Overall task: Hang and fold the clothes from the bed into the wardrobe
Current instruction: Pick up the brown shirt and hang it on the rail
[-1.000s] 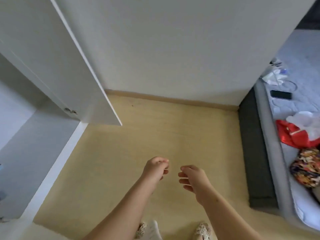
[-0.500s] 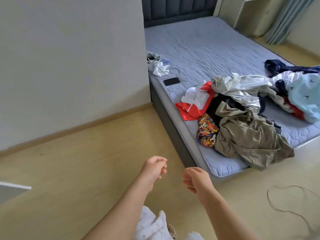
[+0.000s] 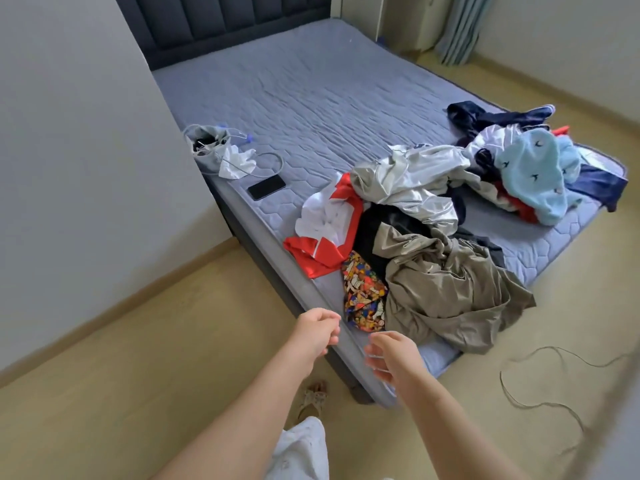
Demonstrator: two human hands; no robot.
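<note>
A heap of clothes lies on the near corner of the bed (image 3: 311, 98): a red and white shirt (image 3: 325, 233), a colourful patterned piece (image 3: 363, 299), an olive-brown garment (image 3: 446, 292), a silvery grey garment (image 3: 412, 181), a light blue fleece (image 3: 536, 171) and dark navy clothes (image 3: 485, 114). My left hand (image 3: 317, 330) hovers just short of the bed edge with fingers loosely curled, holding nothing. My right hand (image 3: 391, 355) hangs over the mattress edge near the patterned piece, fingers relaxed and empty. The wardrobe is out of view.
A black phone (image 3: 266, 187), a white cable (image 3: 273, 161) and a grey pouch with white cloth (image 3: 214, 147) lie on the bed's left side. A thin cord (image 3: 540, 386) snakes over the floor at right. A white wall (image 3: 86, 150) stands left; curtains (image 3: 460, 26) hang far back.
My view has swung from the wardrobe and wall to the bed, and I have come closer to the clothes heap. Both hands stay in front, empty, now reaching the bed edge.
</note>
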